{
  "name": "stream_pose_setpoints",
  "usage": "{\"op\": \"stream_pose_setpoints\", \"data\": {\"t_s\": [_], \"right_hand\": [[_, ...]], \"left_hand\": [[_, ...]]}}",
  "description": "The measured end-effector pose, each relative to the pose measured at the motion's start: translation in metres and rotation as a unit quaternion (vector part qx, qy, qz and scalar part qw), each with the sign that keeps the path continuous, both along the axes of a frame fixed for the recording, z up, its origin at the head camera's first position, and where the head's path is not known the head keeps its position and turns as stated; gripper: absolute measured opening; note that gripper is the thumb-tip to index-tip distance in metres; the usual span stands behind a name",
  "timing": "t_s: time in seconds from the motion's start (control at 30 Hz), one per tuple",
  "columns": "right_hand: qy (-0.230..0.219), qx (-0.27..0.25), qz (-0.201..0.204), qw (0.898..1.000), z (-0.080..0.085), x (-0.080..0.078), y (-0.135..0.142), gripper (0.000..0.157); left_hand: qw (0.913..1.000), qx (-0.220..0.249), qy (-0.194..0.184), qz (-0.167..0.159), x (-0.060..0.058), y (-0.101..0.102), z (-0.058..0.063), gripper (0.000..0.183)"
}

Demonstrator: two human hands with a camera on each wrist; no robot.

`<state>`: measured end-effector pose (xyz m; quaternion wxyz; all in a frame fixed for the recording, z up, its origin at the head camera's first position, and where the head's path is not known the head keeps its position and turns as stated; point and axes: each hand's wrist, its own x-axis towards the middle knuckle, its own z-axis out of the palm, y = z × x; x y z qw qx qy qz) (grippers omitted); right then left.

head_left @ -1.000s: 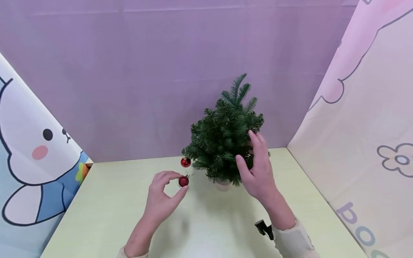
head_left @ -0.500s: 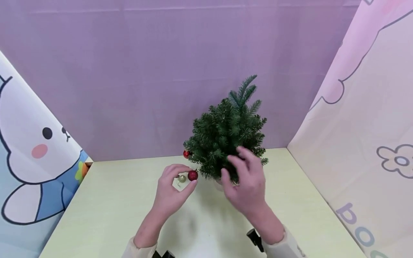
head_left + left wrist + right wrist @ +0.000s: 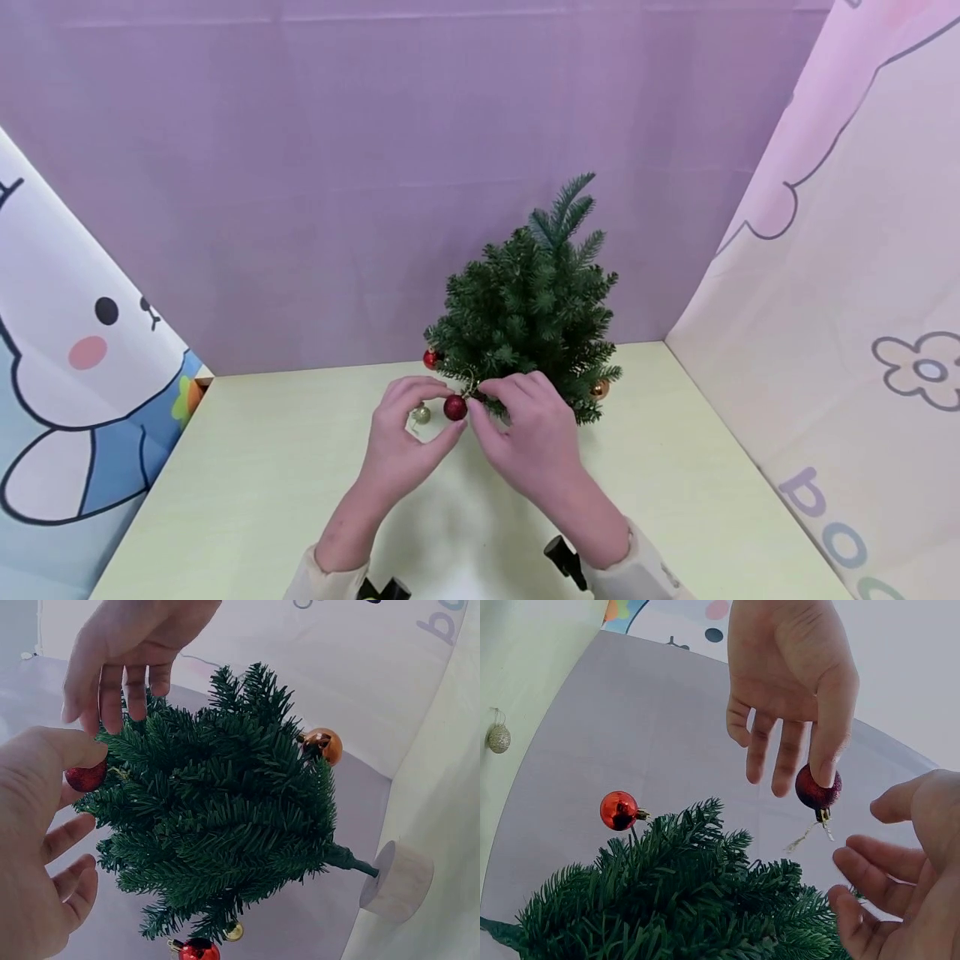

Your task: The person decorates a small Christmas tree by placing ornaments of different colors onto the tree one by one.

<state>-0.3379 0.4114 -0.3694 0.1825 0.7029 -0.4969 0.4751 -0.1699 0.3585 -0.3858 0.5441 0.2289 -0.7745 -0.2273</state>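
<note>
My left hand [image 3: 401,437] pinches a dark red glittery Christmas bauble [image 3: 454,407] between thumb and forefinger, in front of the tree's lower left side. From the bauble's gold cap hangs a loop of string [image 3: 802,836], clear in the right wrist view. Close by it is my right hand [image 3: 534,437], its fingers bent and thumb apart, a gap showing between thumb and forefinger in the right wrist view. Behind both hands stands the small green Christmas tree [image 3: 532,308] on a pale round base [image 3: 397,881], which the right hand hides in the head view.
A shiny red bauble [image 3: 618,811] hangs at the tree's left, an orange one [image 3: 322,745] at its right. One small gold bauble [image 3: 234,931] shows by the branches; a glittery gold bauble [image 3: 422,414] is left of the held one. Purple cloth [image 3: 300,208] closes the back.
My right hand has come away from the tree's right side, moving left and down to the bauble's string. The left hand has carried the bauble slightly right and up. The orange bauble is now uncovered.
</note>
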Motion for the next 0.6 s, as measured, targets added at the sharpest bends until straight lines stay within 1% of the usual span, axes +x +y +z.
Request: {"op": "stream_pose_setpoints", "data": {"t_s": [0.1,0.17,0.27,0.37,0.47,0.6], "right_hand": [[0.002,0.015,-0.020,1.000,-0.001,0.002,-0.002,0.019],[0.000,0.022,-0.028,0.999,-0.001,0.002,-0.004,0.018],[-0.006,0.025,-0.032,0.999,-0.002,0.002,-0.007,0.010],[-0.017,0.016,-0.026,0.999,-0.004,0.001,-0.008,0.003],[-0.026,0.015,-0.022,0.999,-0.005,0.001,-0.008,0.004],[-0.019,0.041,-0.023,0.999,-0.005,0.000,-0.007,0.013]], "left_hand": [[0.9999,-0.011,-0.002,-0.006,-0.001,0.000,-0.002,0.032],[0.9997,-0.021,-0.002,-0.007,-0.002,-0.002,-0.006,0.032],[0.9993,-0.036,0.001,-0.007,-0.004,-0.009,-0.017,0.033],[0.9989,-0.045,0.006,-0.009,-0.005,-0.017,-0.029,0.035],[0.9984,-0.054,0.009,-0.012,-0.006,-0.024,-0.038,0.037],[0.9975,-0.069,0.009,-0.013,-0.006,-0.028,-0.041,0.035]]}}
